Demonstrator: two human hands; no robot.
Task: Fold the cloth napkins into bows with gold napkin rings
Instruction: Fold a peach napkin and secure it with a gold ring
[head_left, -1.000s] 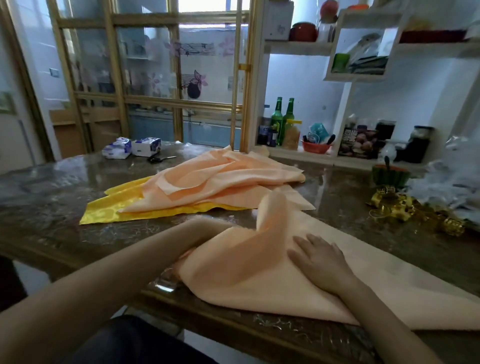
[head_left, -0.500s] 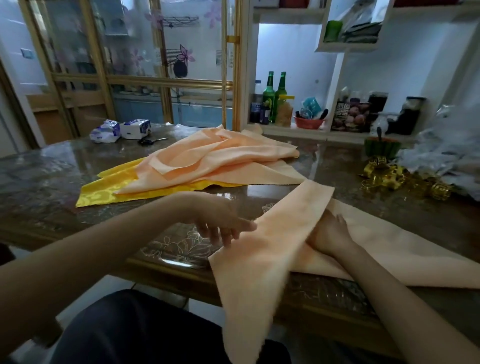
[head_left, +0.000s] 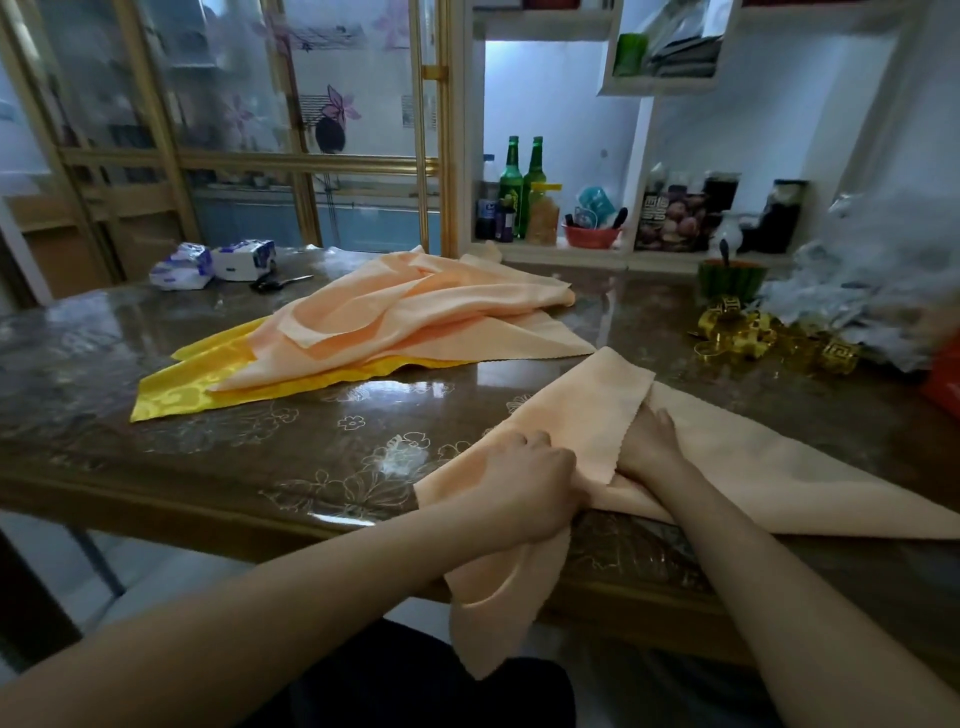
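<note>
At the near right edge of the table (head_left: 311, 426) lies the peach napkin (head_left: 779, 467), 1 corner hanging over. Her left hand (head_left: 530, 483) clutches a fold; her right hand (head_left: 649, 441) lies under the flap, grasp hidden. It looks light, limp and slippery, best pinched mid-length, with the gold napkin rings (head_left: 727, 332) far right.

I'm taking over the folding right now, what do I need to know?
Left hand grips the peach napkin at the near edge of the table; one end hangs off.
Right hand rests on it, fingers hidden under a folded flap.
Gold napkin rings lie to the right, none in use.
Spare napkins are heaped behind.
No bow finished yet: finish folding, then add a ring.
</note>
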